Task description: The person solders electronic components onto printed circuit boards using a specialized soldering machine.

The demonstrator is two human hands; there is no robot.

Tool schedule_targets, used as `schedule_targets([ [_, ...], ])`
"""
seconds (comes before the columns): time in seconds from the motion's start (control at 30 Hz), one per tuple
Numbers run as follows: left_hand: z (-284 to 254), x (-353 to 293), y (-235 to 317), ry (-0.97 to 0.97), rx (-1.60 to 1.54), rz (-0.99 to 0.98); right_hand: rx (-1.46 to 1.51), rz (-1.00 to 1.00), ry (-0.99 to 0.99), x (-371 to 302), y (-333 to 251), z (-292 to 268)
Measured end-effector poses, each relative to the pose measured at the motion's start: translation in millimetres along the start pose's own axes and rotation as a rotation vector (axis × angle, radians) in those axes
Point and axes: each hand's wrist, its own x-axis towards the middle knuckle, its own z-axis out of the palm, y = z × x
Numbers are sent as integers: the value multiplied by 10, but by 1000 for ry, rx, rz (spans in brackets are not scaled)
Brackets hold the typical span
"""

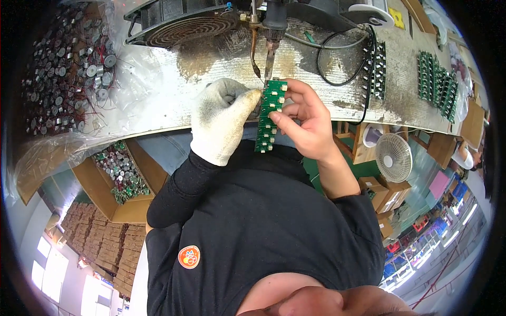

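A narrow strip of green circuit boards with white connectors along one side is tilted slightly before me. My right hand, bare, grips it from the right, thumb lying across its face. My left hand, in a white work glove, has thumb and forefinger pinched together at the strip's upper left edge. Whatever sits in that pinch is too small to make out. Just above the strip's top end a soldering iron points downward on its mount. A thin bent metal tube ends beside its tip.
Small round motors with wires are heaped on the worktable at left. A black fan stands behind. More board strips lie far right, past a black cable. Below the table's left edge, a cardboard box holds wired parts.
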Motion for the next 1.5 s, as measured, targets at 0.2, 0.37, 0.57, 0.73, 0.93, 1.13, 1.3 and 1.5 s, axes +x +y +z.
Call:
schedule_targets([
  [0.2, 2, -1, -55, -5, -102, -61, 4, -2, -4, -13, 6, -12],
  [0.37, -18, -30, -31, -9, -76, -65, 18, 0, -2, -23, 12, 4],
  [0.57, 3, -33, 25, 14, -145, -76, 47, 29, -14, -35, -3, 19],
  [0.73, 13, -15, 14, 6, -147, -63, 37, 27, -4, -26, 20, 13],
  [0.93, 46, -33, 20, 9, -184, -38, 31, -6, -7, -39, -27, -6],
  [1.13, 27, -24, -23, 4, -157, -71, 30, 9, -9, -41, 28, -11],
  [1.3, 27, -27, -3, 29, -148, -90, 35, 22, 12, -55, 51, 17],
  [1.5, -232, -98, -70, 93, 260, 253, 165, 151, 44, -9, 4, 45],
])
